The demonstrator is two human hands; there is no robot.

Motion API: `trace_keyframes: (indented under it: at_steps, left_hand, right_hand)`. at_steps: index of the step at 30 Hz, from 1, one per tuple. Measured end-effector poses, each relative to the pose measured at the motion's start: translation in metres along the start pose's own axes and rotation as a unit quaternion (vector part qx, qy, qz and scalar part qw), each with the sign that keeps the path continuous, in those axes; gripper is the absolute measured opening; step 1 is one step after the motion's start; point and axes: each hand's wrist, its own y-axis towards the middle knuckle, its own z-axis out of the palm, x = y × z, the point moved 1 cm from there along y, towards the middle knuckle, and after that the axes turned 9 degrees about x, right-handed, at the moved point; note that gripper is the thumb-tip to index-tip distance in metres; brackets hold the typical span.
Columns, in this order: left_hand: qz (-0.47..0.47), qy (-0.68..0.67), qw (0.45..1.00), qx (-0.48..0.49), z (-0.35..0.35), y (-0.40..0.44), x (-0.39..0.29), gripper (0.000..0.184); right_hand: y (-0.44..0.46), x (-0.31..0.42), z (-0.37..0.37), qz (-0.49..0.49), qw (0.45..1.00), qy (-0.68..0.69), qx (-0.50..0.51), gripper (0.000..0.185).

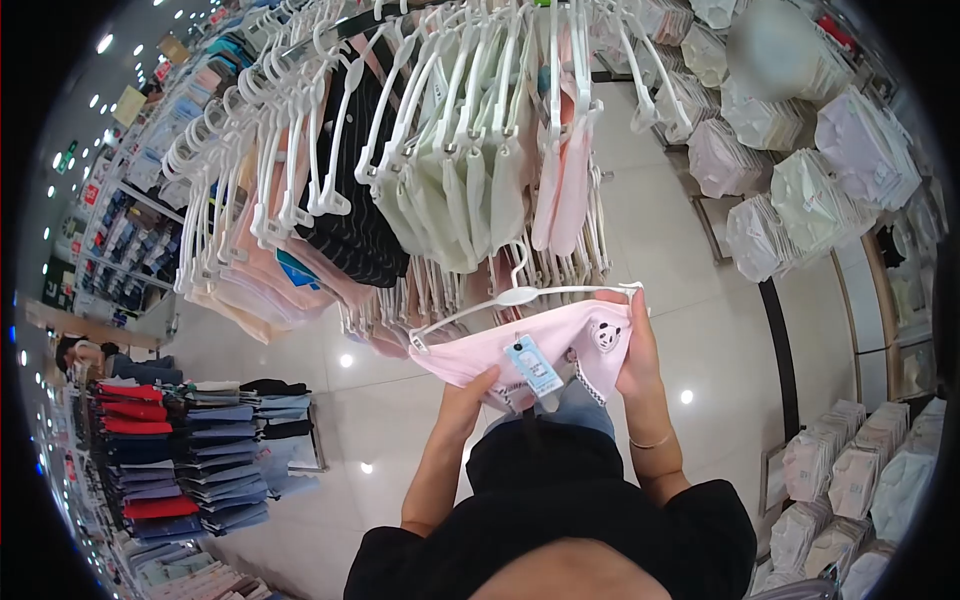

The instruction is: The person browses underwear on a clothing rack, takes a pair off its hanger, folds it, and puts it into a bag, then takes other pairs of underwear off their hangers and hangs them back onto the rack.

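Note:
Pink shorts (470, 353) with a panda print and a blue tag (532, 366) hang from a white hanger (518, 296) between my hands. My left hand (640, 350) grips the right end of the hanger and the garment's edge. Near the lower left of the shorts, my right hand (468, 400) pinches the cloth, its thumb on the front. Just above is a rack of garments on white hangers, among them pale green shorts (470, 205), a black striped garment (355, 220) and pink ones (563, 195).
Folded jeans and red clothes (135, 410) fill a stand at the lower left. Packs of pale clothing (815, 200) hang at the upper right, more (835, 470) at the lower right. A person (110, 358) is partly visible at the far left. Tiled floor (370, 420) lies below.

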Motion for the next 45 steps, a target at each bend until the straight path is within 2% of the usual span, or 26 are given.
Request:
trace_keyframes:
  at_steps: [3,6,9,10,11,13,16,18,20,22,26,31,34,37,40,41,44,45]
  left_hand:
    - [-0.019,0.002,1.0,0.007,-0.004,0.005,0.006,0.046]
    - [0.044,-0.044,0.994,-0.089,0.005,0.008,0.009,0.058]
    - [0.148,0.019,0.979,-0.141,0.026,0.007,0.008,0.062]
    - [0.162,0.064,0.975,-0.134,0.028,0.008,0.013,0.064]
    - [0.175,0.109,0.97,-0.129,0.027,0.008,0.021,0.066]
    - [0.225,0.212,0.943,-0.124,0.021,0.012,0.028,0.066]
    - [0.151,0.173,0.964,-0.135,0.015,0.01,0.017,0.056]
    - [0.11,0.059,0.988,-0.096,0.017,0.001,-0.003,0.05]
    - [0.103,0.014,0.993,-0.057,0.013,-0.003,-0.005,0.045]
    - [0.133,0.04,0.99,-0.02,0.004,-0.003,0.002,0.043]
    - [0.068,-0.063,0.996,-0.016,0.006,-0.009,0.004,0.041]
    - [0.081,-0.086,0.993,0.005,0.017,-0.006,0.017,0.041]
    - [0.158,-0.045,0.986,0.026,0.03,-0.007,0.015,0.045]
    - [0.232,-0.206,0.951,-0.016,0.049,0.0,0.015,0.048]
    - [0.268,-0.114,0.953,-0.081,0.067,0.01,0.014,0.049]
    - [0.234,-0.124,0.962,-0.073,0.068,0.013,0.02,0.048]
    - [0.135,-0.046,0.987,-0.078,0.09,0.024,0.027,0.053]
    - [0.121,-0.082,0.987,-0.07,0.095,0.029,0.034,0.055]
  right_hand:
    - [-0.004,-0.009,0.0,-0.013,1.0,0.027,-0.001,0.043]
    - [-0.01,-0.02,0.007,-0.022,0.999,0.048,-0.001,0.044]
    - [-0.017,-0.035,0.023,-0.024,0.998,0.042,0.042,0.044]
    - [-0.02,-0.038,0.026,-0.022,0.997,0.036,0.061,0.045]
    - [-0.022,-0.043,0.025,-0.011,0.99,0.035,0.138,0.046]
    - [-0.026,-0.05,0.031,0.0,0.988,-0.004,0.152,0.046]
    - [-0.03,-0.05,0.035,-0.006,0.983,-0.047,0.178,0.047]
    - [-0.029,-0.046,0.032,-0.036,0.983,-0.067,0.168,0.047]
    - [-0.027,-0.037,0.02,-0.039,0.987,-0.046,0.15,0.048]
    - [-0.027,-0.028,0.016,-0.05,0.989,-0.036,0.131,0.05]
    - [-0.033,-0.015,0.013,-0.084,0.99,-0.042,0.103,0.051]
    - [-0.039,-0.006,0.003,-0.093,0.988,-0.029,0.116,0.051]
    - [-0.043,0.007,0.002,-0.092,0.991,-0.027,0.097,0.049]
    - [-0.044,0.023,-0.022,-0.122,0.978,-0.052,0.163,0.044]
    - [-0.056,0.047,-0.039,-0.165,0.969,-0.102,0.154,0.04]
    - [-0.061,0.056,-0.047,-0.166,0.966,-0.082,0.18,0.039]
    - [-0.075,0.076,-0.062,-0.207,0.945,-0.138,0.214,0.039]
    - [-0.079,0.083,-0.065,-0.213,0.933,-0.144,0.251,0.039]
